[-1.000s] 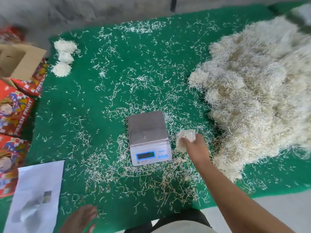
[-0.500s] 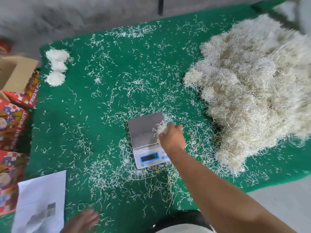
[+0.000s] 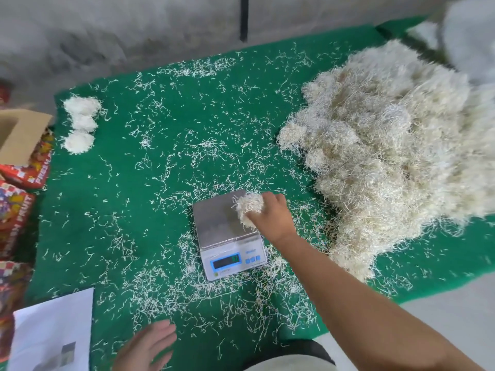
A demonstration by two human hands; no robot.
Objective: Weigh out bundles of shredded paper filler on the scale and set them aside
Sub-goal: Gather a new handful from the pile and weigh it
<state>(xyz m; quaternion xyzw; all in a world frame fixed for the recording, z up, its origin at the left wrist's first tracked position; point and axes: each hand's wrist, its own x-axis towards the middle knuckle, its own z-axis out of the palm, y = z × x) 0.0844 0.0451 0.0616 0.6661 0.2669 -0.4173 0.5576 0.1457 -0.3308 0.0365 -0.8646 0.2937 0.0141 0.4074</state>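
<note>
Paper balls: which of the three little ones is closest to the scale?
The nearest bundle, lowest of the three at the mat's left edge; the other two lie behind it.

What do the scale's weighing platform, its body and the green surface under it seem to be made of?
Weighing platform: probably brushed stainless steel, grey with dull sheen. Scale body: likely white moulded plastic, smooth, with blue display surround. Green surface: apparently a felt or short-pile mat, matte and fuzzy.

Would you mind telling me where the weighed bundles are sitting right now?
Three weighed bundles sit in a short row at the far left corner of the green mat, beside the cardboard box.
</note>
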